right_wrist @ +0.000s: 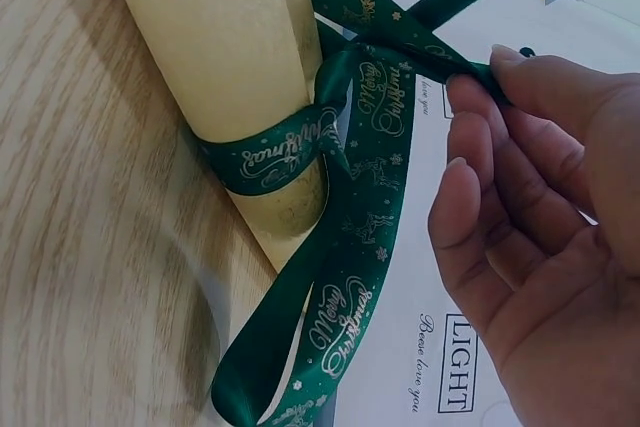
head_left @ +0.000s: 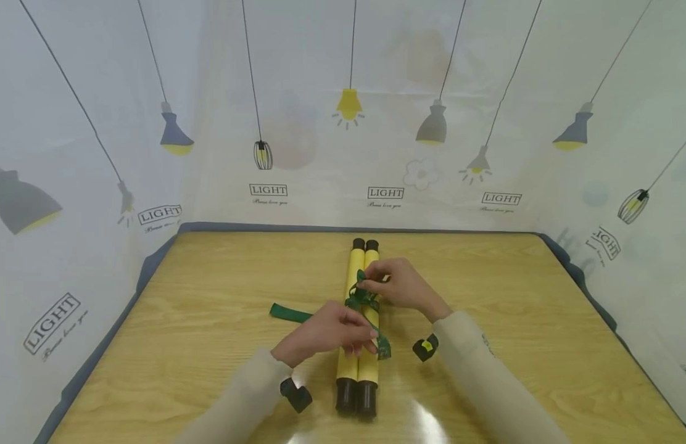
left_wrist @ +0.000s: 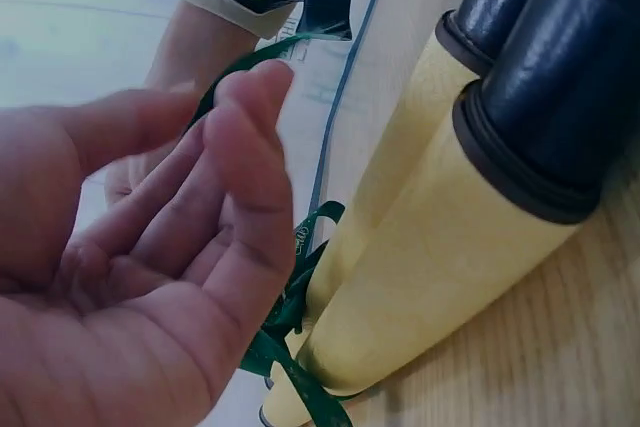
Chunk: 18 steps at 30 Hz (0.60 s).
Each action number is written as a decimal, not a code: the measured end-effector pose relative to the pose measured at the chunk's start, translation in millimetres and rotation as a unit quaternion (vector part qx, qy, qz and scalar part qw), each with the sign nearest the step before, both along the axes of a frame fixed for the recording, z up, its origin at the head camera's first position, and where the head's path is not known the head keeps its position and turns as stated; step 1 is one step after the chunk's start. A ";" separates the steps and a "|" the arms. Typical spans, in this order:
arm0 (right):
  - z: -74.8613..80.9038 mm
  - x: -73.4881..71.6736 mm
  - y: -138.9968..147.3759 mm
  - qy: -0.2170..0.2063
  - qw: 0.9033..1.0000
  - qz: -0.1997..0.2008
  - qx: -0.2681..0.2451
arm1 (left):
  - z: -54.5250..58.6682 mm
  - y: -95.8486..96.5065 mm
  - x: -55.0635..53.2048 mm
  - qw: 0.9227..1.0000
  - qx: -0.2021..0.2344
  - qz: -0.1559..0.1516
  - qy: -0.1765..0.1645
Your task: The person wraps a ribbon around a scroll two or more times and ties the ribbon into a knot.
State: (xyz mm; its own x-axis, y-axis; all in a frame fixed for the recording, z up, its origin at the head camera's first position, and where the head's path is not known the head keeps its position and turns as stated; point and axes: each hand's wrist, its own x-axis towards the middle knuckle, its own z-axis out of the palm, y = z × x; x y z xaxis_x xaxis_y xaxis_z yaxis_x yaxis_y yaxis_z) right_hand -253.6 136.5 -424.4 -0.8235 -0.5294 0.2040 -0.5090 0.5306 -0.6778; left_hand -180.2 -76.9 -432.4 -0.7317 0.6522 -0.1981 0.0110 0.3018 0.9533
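Two yellow tubes (head_left: 350,364) with dark end caps lie side by side on the table. A green ribbon (head_left: 354,302) printed "Merry Christmas" is wrapped round them and forms loops and a knot on top. My right hand (head_left: 401,283) pinches part of the ribbon (right_wrist: 375,97) between thumb and forefinger, above the knot. Over the nearer part of the tubes, my left hand (head_left: 334,330) pinches a tail of the ribbon (left_wrist: 225,72) between thumb and forefinger. That tail's end hangs past the fingertips toward the right.
Another ribbon tail (head_left: 287,312) stretches left across the wooden table (head_left: 210,345). A pale sheet printed with lamps (head_left: 321,203) stands round the table's back and sides. Both wrists carry dark straps with small devices (head_left: 425,347).
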 end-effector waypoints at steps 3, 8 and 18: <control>0.4 -0.2 -0.1 -0.002 1.000 0.003 0.000 | 2.8 1.4 -0.2 0.999 -0.025 -0.032 0.006; 2.1 1.1 -0.9 -0.008 1.000 0.002 -0.001 | 10.1 -7.2 -9.2 0.997 -0.061 -0.016 0.044; 1.7 2.9 -0.8 -0.020 1.000 0.004 -0.003 | 20.7 -17.7 -38.7 0.984 -0.041 0.145 0.092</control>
State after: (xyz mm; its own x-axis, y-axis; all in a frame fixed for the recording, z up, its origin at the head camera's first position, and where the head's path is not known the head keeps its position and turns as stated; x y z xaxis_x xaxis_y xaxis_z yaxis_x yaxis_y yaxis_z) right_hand -250.7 135.6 -422.8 -0.8266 -0.5353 0.1738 -0.4858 0.5227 -0.7006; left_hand -218.9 -94.7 -411.7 -0.9130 0.3982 -0.0888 0.0825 0.3934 0.9157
